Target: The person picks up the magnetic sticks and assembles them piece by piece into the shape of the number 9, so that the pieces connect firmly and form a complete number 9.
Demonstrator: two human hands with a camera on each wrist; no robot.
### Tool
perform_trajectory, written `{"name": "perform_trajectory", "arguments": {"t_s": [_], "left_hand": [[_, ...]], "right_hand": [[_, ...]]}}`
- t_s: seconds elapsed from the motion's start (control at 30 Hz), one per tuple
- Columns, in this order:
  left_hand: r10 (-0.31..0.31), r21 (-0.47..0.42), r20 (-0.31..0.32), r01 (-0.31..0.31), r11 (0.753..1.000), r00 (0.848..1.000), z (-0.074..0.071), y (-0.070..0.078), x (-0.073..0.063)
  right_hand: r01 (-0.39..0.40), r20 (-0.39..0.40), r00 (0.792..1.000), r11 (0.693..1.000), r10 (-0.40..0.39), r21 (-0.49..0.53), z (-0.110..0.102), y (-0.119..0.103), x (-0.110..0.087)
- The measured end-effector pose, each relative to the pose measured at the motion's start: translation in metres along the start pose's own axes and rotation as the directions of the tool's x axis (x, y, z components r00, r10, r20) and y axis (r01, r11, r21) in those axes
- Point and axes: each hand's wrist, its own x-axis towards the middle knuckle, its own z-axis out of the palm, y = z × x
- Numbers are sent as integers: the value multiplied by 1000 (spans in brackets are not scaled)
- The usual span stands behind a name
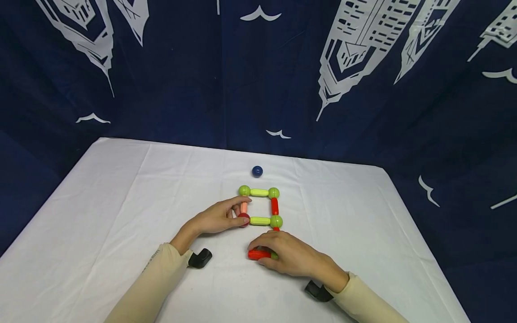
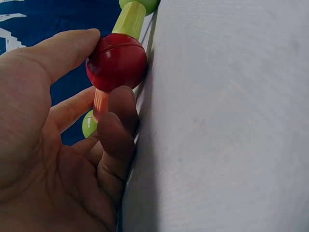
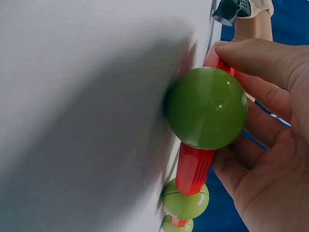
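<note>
A square of toy rods and balls lies on the white table. Its near-left corner is a red ball [image 2: 116,63], which my left hand [image 1: 220,217] pinches between thumb and fingers, beside an orange rod [image 1: 244,207]. Yellow-green rods [image 1: 259,220] form the near and far sides, and a red rod [image 1: 275,206] the right side. From the near-right green ball [image 1: 276,221] another red rod [image 3: 193,166] runs toward me to a green ball [image 3: 207,108]. My right hand [image 1: 292,253] grips a red rod [image 1: 258,255] pointing left from that ball, and partly hides the ball in the head view.
A loose dark blue ball [image 1: 257,171] lies beyond the square's far side. The white-covered table [image 1: 161,179] ends at a dark blue cloth [image 1: 242,89] with white drawings. Black wrist pieces [image 1: 200,259] stick out near both sleeves.
</note>
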Motion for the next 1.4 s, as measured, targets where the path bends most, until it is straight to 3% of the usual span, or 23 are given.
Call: {"name": "perform_trajectory", "arguments": {"t_s": [0.33,0.57,0.7,0.83,0.9,0.97,1.07,1.13,1.2,1.23,1.4], "left_hand": [[-1,4,0,1,1000,1000,0,0,-1],[-17,5,0,17,1000,1000,1,1,-2],[-13,6,-3,13,1000,1000,1,1,-2],[-14,15,-4,14,1000,1000,0,1,-2],[-20,11,-6,20,1000,1000,1,1,-1],[-26,-3,-6,26,1000,1000,1,1,-1],[-31,-13,-3,31,999,1000,2,0,-1],[-33,-16,2,33,999,999,3,-1,-1],[-33,-14,5,33,999,999,3,-2,-1],[-33,-16,5,33,999,999,3,-2,-1],[-26,-23,12,27,999,1000,-3,-1,-1]], "right_hand": [[43,1,999,999,-43,-25,0,1,-3],[23,-8,1000,999,-23,42,-3,3,-3],[38,-149,989,993,-21,114,-7,12,-2],[22,-375,925,977,61,213,-8,31,4],[-21,-422,894,955,151,297,-9,42,8],[-76,-403,878,907,258,415,-10,53,13],[-189,-271,869,784,415,592,-10,65,16],[-252,-175,864,708,471,660,-10,72,17],[-291,-106,864,660,492,693,-10,76,17],[-301,-83,867,648,492,700,-10,78,16],[-293,-65,883,653,466,698,-12,83,18]]}}
